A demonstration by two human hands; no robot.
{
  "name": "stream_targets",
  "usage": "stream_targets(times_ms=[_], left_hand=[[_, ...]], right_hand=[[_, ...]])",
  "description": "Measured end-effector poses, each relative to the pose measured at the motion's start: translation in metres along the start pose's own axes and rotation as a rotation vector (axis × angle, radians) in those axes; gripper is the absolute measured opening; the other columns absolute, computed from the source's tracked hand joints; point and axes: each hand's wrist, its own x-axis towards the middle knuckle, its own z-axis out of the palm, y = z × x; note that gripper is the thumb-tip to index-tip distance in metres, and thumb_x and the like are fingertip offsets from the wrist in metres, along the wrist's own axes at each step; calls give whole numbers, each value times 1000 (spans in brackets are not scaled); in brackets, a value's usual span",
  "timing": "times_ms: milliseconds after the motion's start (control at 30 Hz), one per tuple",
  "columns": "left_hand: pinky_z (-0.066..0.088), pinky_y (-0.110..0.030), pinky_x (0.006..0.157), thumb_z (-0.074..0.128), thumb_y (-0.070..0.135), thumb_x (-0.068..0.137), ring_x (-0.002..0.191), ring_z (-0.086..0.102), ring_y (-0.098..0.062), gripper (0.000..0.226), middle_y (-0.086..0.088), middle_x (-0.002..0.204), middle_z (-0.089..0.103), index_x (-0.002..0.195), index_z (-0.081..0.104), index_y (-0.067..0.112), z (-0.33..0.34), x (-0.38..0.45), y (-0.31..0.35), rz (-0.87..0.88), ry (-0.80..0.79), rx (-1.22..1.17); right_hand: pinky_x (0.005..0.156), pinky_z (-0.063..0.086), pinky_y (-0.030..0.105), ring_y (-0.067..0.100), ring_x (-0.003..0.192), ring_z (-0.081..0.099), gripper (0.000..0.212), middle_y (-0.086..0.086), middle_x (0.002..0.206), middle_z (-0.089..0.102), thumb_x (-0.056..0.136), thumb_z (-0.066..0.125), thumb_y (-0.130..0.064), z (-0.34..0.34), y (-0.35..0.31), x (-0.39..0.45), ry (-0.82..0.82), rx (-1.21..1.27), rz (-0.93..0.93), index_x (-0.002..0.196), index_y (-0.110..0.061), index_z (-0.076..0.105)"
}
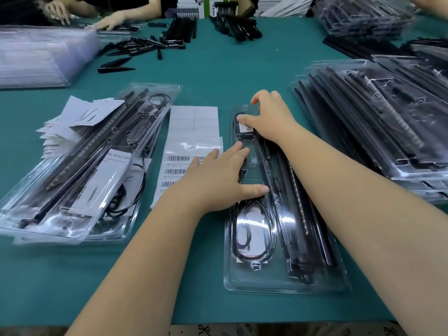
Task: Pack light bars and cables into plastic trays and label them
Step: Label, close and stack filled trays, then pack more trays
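A clear plastic tray lies lengthwise in front of me, holding black light bars on its right side and a coiled black cable at its near left. My left hand rests flat on the tray's left middle, fingers straight, thumb stretched out to the right. My right hand is at the tray's far end, its thumb pressing a small barcode label onto the cover over a black part. A label sheet with barcode stickers lies just left of the tray.
To my left sit stacked packed trays with white paper cards. A pile of filled trays sits at the right. Empty clear trays are far left. Loose black parts and other people's hands lie across the green table.
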Motion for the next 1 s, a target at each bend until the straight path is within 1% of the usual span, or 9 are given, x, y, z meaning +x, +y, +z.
stream_targets(times_ms=[133,267,400,467,667,767,900,933,1000], left_hand=[[6,-53,118,41,76,80,148,-3,-18,93,18,158,-10,152,-1,34,0,0,1,0,-2,2],[6,-52,118,40,76,79,148,-2,-19,94,18,158,-10,152,-1,35,1,1,0,1,-6,8],[6,-51,118,38,77,78,148,-3,-19,93,19,158,-11,151,-2,35,1,1,1,-1,-15,21],[6,-51,118,37,78,78,148,-3,-18,93,20,157,-12,151,-2,36,0,1,1,-2,-19,19],[3,-49,118,37,77,79,148,-4,-18,92,21,157,-13,151,-3,36,-1,0,2,-12,-23,16],[2,-49,118,37,77,78,148,-5,-18,92,21,157,-12,151,-2,36,-1,0,3,-17,-28,4],[3,-49,118,37,76,78,148,-4,-18,92,20,157,-12,151,-1,36,-2,-1,2,-13,-26,2],[3,-49,118,38,76,78,148,-4,-18,92,20,157,-12,152,-1,36,-2,-1,2,-12,-25,1],[5,-50,118,38,76,78,148,-4,-18,93,20,157,-12,151,-2,36,-3,-1,2,-12,-25,4]], right_hand=[[74,35,31,21,91,48,46,4,117,46,84,60,-52,1,-3,9,3,-134,11,114,-18,53],[72,33,30,26,99,53,39,7,116,51,89,53,-50,3,-4,13,11,-213,-4,111,-17,56],[71,34,32,25,94,52,42,7,119,47,92,48,-50,0,-3,12,-66,-280,-64,117,-16,52],[73,35,33,26,98,52,46,7,122,44,92,47,-51,-2,-1,11,-116,-287,-99,123,-16,49],[85,32,30,21,116,43,61,4,129,35,90,49,-54,-6,6,2,-217,-215,-156,136,-15,41],[94,28,29,21,120,36,61,5,124,35,89,51,-52,-5,8,-1,-216,-172,-170,136,-13,43],[105,27,32,20,125,33,70,6,131,35,83,58,-56,-9,10,-4,-291,-153,-156,140,-18,41],[104,30,31,18,123,37,69,5,132,39,83,60,-56,-12,9,-3,-304,-86,-135,137,-17,45],[89,37,25,12,103,50,48,6,119,57,90,55,-45,-17,7,5,-212,126,-73,122,-9,59]])
